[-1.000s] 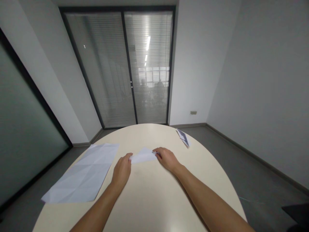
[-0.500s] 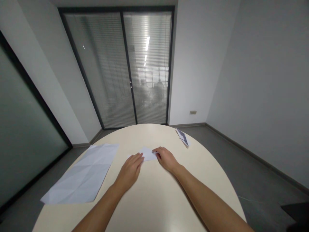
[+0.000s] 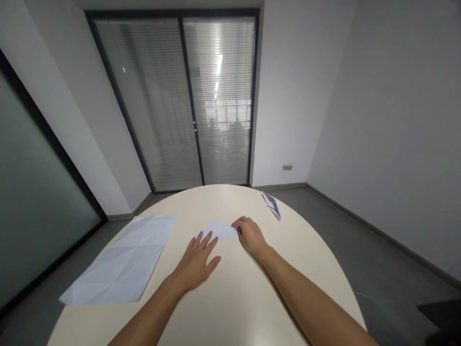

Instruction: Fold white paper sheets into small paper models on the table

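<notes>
A small piece of folded white paper (image 3: 220, 229) lies flat on the round table, roughly triangular in outline. My left hand (image 3: 197, 259) rests with fingers spread, its fingertips over the left part and near edge of the paper. At the right corner, my right hand (image 3: 250, 234) has thumb and fingers closed together on the paper. The exact pinch is partly hidden by the hand itself.
A large creased white sheet (image 3: 122, 262) covers the left side of the cream table (image 3: 230, 307) and overhangs its edge. Near the far right rim lies a folded paper piece (image 3: 272, 205) with a dark patch. Glass doors (image 3: 169, 105) with blinds stand beyond.
My left fingers have spread apart, with the thumb swung out toward me. My right hand has slid slightly right along the paper, and more of the paper shows between the hands.
</notes>
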Motion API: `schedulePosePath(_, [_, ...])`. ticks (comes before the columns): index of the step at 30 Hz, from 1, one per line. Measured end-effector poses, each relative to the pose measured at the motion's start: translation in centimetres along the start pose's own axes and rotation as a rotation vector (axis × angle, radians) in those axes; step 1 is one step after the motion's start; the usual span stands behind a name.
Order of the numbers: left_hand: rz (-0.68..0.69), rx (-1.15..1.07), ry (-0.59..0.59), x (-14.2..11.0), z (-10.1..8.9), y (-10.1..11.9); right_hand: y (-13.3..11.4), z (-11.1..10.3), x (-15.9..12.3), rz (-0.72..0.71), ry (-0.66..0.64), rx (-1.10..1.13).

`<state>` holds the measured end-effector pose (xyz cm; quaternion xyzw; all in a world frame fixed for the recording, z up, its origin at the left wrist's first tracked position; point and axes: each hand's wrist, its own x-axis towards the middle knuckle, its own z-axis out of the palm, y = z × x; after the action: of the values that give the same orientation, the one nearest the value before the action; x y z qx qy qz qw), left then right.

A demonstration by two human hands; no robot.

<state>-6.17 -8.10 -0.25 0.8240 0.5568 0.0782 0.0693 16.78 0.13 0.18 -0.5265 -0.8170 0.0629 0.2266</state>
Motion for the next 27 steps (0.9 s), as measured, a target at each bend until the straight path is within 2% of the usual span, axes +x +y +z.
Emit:
schedulePosePath(2, [0.000, -0.001, 0.002, 0.0, -0.1, 0.1, -0.4, -0.3, 0.0, -0.040, 0.039, -0.026])
schedulePosePath(5, [0.002, 0.006, 0.008, 0.0, -0.2, 0.2, -1.7, -0.4, -0.4, -0.187, 0.078, 0.032])
schedulePosePath(7, [0.010, 0.010, 0.021, 0.1, -0.2, 0.2, -2.8, -0.2, -0.8, -0.294, 0.016, 0.100])
schedulePosePath(9, [0.014, 0.009, 0.035, 0.1, -0.2, 0.3, -3.5, 0.1, -1.2, -0.362, -0.121, 0.131])
schedulePosePath(12, [0.009, 0.005, 0.046, 0.3, 0.1, 0.2, -3.6, 0.5, -1.5, -0.324, -0.306, 0.118])
schedulePosePath(15, [-0.006, 0.019, 0.041, 0.3, 0.3, 0.1, -2.8, 0.6, -1.3, -0.254, -0.364, 0.092])
schedulePosePath(22, [-0.101, 0.076, 0.026, 0.5, 0.5, 0.1, -2.5, 0.5, -1.2, -0.099, -0.379, 0.025])
schedulePosePath(27, [-0.103, 0.055, 0.083, 0.5, 0.9, -0.3, -3.2, 0.3, -1.5, -0.091, -0.271, 0.002])
